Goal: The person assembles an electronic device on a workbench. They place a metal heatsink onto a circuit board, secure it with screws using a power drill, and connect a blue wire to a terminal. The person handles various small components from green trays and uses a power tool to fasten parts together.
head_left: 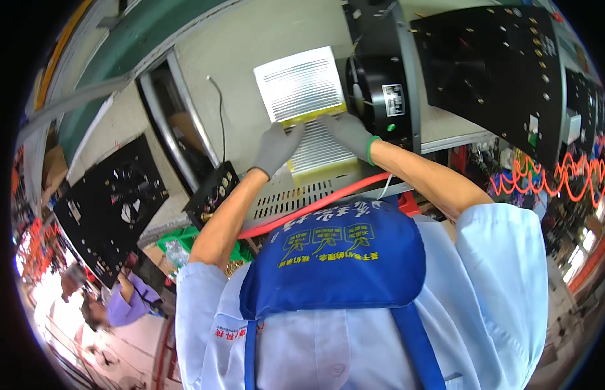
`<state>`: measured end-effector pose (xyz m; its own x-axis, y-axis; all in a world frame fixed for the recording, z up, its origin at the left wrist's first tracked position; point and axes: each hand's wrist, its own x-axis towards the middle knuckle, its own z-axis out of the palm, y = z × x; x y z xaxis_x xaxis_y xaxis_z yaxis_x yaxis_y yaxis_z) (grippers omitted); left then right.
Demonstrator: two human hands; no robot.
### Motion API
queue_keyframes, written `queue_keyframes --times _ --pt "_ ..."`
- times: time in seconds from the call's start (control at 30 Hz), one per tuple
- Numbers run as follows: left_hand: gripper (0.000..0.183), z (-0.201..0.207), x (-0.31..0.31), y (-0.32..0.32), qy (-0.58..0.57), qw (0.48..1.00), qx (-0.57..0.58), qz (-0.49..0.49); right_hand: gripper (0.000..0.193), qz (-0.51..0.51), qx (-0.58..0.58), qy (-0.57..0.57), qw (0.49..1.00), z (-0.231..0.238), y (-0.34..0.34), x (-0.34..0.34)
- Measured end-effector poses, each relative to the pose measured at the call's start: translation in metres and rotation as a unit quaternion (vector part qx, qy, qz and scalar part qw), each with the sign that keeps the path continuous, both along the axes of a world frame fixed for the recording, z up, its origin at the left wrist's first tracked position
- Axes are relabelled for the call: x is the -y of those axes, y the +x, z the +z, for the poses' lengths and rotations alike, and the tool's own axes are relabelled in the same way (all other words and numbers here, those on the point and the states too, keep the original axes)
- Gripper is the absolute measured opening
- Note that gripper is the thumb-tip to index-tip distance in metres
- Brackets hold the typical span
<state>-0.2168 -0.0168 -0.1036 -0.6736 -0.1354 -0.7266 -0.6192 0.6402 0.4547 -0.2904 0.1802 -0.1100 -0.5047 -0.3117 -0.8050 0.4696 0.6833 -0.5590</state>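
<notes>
A silver finned heat sink (301,83) with a yellow strip along its near edge lies in front of me. Nearer, a second finned section (323,151) with yellow edging sits beside a slotted metal plate (292,200). My left hand (278,149), in a grey glove, grips the heat sink's near left corner by the yellow strip. Also gloved, with a green cuff, my right hand (348,134) holds that edge farther right; its fingertips are partly hidden. Just right of it stands a round black fan (380,97) with a white label.
A black panel (487,81) stands at right, another (114,201) at left. A small black box with round connectors (214,190) and a dark cable (222,117) lie left. A red hose (315,207) crosses before me. Orange coiled hoses (543,185) hang right. Another person's purple sleeve (130,304) shows lower left.
</notes>
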Motion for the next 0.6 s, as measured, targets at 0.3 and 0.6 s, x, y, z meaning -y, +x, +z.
queue_keyframes --times 0.3,0.6 --pt "0.088 0.038 -0.039 0.012 -0.168 0.896 -0.151 -0.382 0.034 -0.200 -0.178 -0.214 0.939 0.160 -0.022 -0.075" --pt "0.093 0.021 -0.048 0.010 -0.179 0.879 -0.144 -0.418 0.041 -0.135 -0.357 0.216 0.899 0.001 0.027 -0.326"
